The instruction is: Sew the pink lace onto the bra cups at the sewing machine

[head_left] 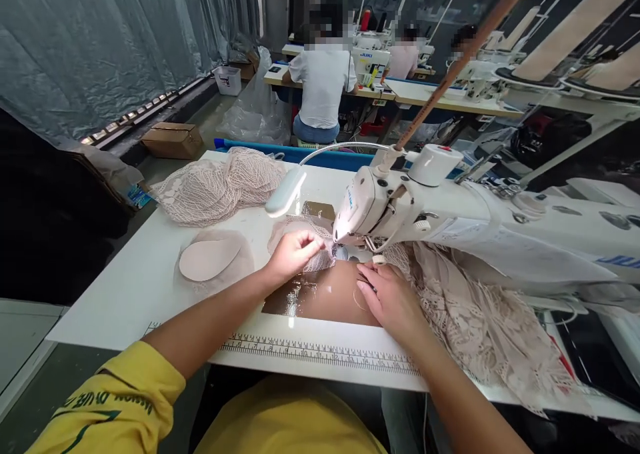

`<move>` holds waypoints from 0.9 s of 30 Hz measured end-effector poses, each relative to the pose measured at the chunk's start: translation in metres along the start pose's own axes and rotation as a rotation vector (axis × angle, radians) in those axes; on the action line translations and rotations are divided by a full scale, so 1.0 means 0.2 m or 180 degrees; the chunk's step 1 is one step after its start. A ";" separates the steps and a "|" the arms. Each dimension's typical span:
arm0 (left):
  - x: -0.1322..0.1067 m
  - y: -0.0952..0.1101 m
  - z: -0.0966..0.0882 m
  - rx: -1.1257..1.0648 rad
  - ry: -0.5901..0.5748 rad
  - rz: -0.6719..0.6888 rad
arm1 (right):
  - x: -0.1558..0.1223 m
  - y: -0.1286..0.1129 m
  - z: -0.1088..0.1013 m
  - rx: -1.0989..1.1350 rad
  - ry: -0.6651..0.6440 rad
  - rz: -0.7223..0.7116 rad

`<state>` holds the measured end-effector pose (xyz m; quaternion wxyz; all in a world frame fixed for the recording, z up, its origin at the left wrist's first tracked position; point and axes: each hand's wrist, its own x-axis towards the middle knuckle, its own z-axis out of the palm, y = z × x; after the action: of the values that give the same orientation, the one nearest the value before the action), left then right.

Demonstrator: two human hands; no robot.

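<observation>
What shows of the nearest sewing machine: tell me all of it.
The nearest sewing machine is white, hard and painted-looking, with blue JUKI lettering. It stands on the right of the white table, its head pointing left. A rounded white housing with a small red mark sits on top, and a white knob juts from the front. Bright light falls at the needle area, where the left hand holds lace fabric. More lace is heaped below the arm. Whether it is running cannot be told.

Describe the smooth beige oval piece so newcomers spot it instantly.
Find the white sewing machine on the white table. Left of the person's left hand lies the smooth beige oval piece, ringed by sheer pale fabric. Unlike beige netted lace behind, it's plain.
</observation>
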<state>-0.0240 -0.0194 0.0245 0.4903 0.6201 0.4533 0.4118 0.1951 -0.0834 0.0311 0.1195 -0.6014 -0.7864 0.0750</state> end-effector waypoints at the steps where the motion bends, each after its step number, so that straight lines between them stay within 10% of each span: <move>1: 0.04 -0.03 0.01 0.0027 0.0053 -0.0075 | 0.02 -0.02 0.01 0.0101 -0.0035 -0.0027; 12: 0.14 -0.07 0.02 0.0784 -0.0704 0.0285 | 0.24 -0.08 0.17 0.0717 0.0332 0.0194; 27: 0.16 -0.12 0.05 0.1416 -0.0759 0.0802 | 0.25 -0.08 0.23 0.0220 0.0745 0.0428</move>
<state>-0.0110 0.0122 0.0008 0.3370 0.8080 0.3909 0.2841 0.1545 -0.0375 -0.0029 0.2258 -0.6529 -0.7220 0.0392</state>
